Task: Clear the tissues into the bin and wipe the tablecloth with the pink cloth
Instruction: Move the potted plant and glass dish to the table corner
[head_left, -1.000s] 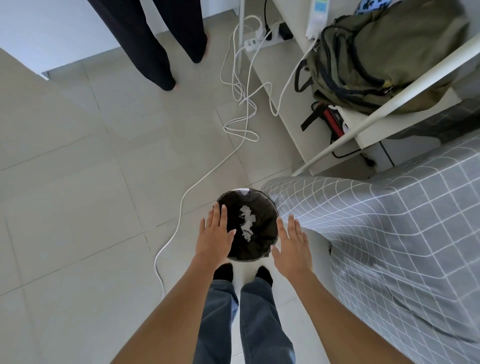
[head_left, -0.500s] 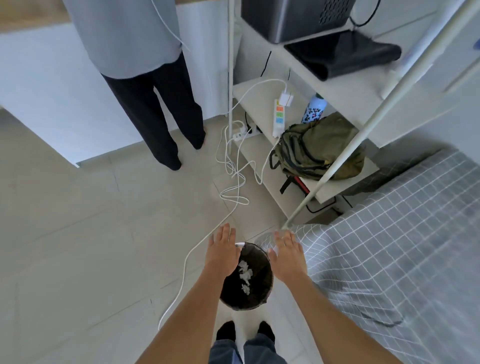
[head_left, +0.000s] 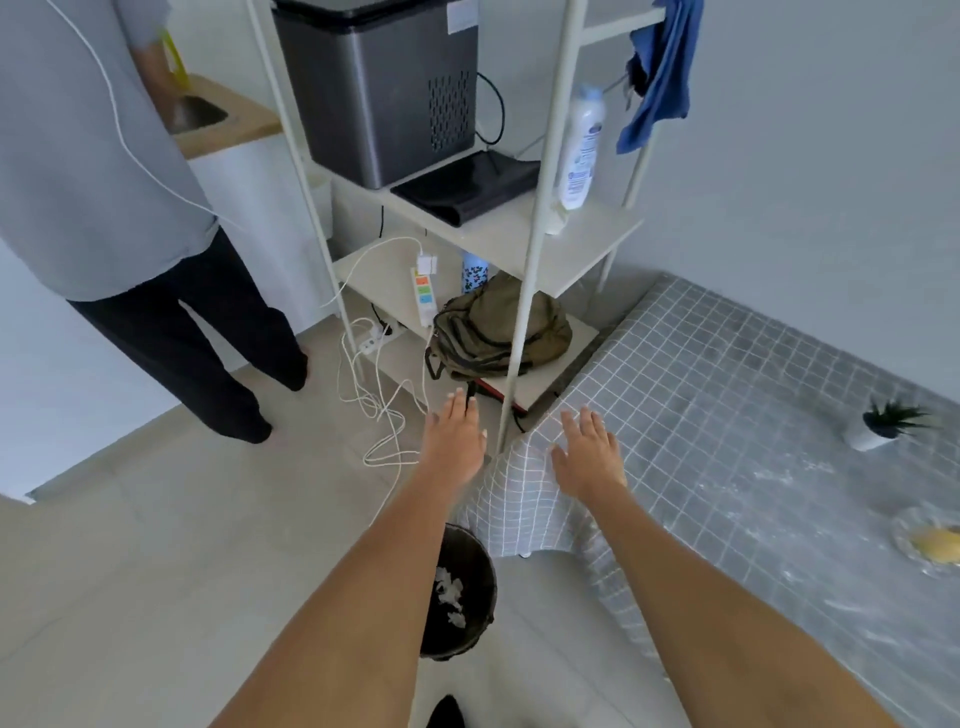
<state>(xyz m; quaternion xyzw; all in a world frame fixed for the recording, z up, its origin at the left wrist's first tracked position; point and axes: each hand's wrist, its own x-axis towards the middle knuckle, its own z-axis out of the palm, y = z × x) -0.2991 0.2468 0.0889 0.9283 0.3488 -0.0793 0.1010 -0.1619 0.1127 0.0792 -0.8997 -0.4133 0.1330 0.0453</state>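
Both arms reach forward. The left hand (head_left: 453, 441) is held flat with fingers straight, its grip released, above the floor in front of the shelf unit (head_left: 519, 332). The right hand (head_left: 589, 453) is likewise flat and released, over the near corner of the grey checked tablecloth (head_left: 727, 415); whether the palm touches the cloth cannot be told.

The black bin (head_left: 467, 597) stands on the floor beside the hanging tablecloth corner, its left side hidden behind the left forearm. White tissues (head_left: 449, 597) lie inside it.

On the table, pale smears mark the tablecloth toward the right. A small potted plant (head_left: 883, 423) stands near the far right; a glass dish (head_left: 930, 540) with something yellow in it is cut off at the right edge. The pink cloth is not identifiable.

A second person (head_left: 130, 208) stands at left, cut off above the torso. White cables (head_left: 374, 395) trail across the floor.
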